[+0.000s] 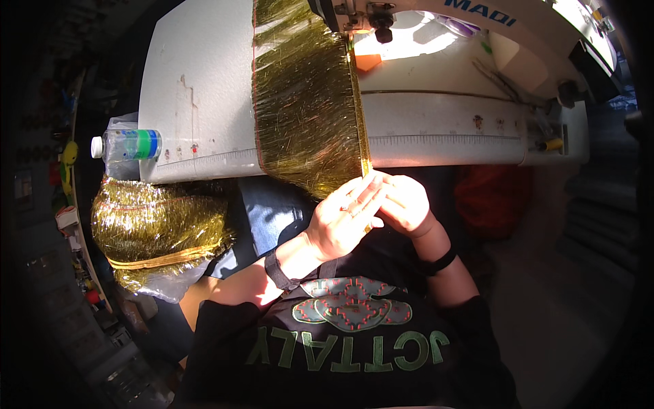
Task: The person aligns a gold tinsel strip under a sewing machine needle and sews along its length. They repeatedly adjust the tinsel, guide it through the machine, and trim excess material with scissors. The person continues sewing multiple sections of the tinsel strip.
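Note:
A wide strip of gold tinsel fringe [306, 102] runs down from the sewing machine [434, 15] and over the front edge of the white machine table [199, 102]. Along its right side is a narrow gold band [360, 112], and a red thread line marks its left side. My left hand [337, 220] and my right hand [409, 204] meet at the lower end of that band, just off the table edge. Both sets of fingers are closed around the band, and a bit of gold shows below them. The fingers partly hide the gripped part.
A capped plastic bottle [133, 144] lies at the table's left corner. Below it hangs a bundle of gold tinsel [158, 225] with plastic wrap. A ruler scale [439, 137] runs along the table front. Tweezers [495, 79] and a yellow-and-black item [549, 144] lie at right.

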Tool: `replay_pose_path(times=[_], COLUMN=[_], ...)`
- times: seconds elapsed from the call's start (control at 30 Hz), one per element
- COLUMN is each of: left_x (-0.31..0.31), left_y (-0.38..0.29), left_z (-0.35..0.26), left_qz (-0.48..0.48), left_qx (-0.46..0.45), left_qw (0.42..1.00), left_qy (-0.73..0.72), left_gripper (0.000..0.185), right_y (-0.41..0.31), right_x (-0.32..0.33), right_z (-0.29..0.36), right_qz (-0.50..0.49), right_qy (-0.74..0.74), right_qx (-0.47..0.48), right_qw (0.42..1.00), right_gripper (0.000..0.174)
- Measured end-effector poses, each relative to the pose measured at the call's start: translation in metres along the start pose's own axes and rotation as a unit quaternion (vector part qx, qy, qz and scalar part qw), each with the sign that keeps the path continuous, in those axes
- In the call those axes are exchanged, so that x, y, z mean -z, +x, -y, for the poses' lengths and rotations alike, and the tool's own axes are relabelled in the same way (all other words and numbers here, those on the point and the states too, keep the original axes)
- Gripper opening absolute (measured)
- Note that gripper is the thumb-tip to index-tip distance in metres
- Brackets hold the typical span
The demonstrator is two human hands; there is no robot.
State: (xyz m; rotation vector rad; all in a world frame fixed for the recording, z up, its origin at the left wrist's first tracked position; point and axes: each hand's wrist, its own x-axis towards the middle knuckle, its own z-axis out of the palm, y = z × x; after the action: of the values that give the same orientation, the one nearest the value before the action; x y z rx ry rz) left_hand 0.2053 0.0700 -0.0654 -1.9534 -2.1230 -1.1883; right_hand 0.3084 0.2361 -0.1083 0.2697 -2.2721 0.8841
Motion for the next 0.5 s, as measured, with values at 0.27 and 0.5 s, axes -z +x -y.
replay_pose_path(times=[0.27, 0.5], left_x=[0.0021, -0.0016], left_y=[0.0016, -0.0012], left_z=[-0.0022, 0.0010], left_qz=[0.011, 0.007], left_qx=[0.008, 0.001], left_qw=[1.000, 1.000], left_qy=[0.001, 0.004], left_gripper=[0.049, 0.052], right_y=[-0.0014, -0.0002], right_x=[-0.0014, -0.0022], right_z=[0.0003, 0.0016], right_qz=[-0.010, -0.018], right_qy=[0.009, -0.002], right_qx=[-0.004, -0.004], right_qw=[1.000, 1.000], right_gripper=[0.023, 0.021])
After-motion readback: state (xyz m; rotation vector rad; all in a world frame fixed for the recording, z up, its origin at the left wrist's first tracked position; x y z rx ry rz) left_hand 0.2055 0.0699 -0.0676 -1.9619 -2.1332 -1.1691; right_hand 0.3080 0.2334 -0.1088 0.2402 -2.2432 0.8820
